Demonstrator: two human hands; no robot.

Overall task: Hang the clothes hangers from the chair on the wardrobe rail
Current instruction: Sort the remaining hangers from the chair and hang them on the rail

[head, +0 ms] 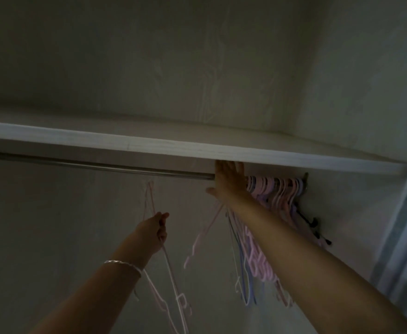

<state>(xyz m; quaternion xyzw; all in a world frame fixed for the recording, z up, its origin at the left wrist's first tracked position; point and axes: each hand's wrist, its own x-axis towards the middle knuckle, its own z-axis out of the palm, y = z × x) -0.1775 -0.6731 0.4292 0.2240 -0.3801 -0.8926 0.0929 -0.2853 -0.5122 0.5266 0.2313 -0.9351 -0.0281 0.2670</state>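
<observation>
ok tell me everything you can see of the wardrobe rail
The wardrobe rail is a thin, metal-looking bar running horizontally just under the pale shelf. Its left stretch is bare; its right end carries a packed bunch of pink and lilac hangers. The right hand, fingers straight, crosses it beside that bunch.
</observation>
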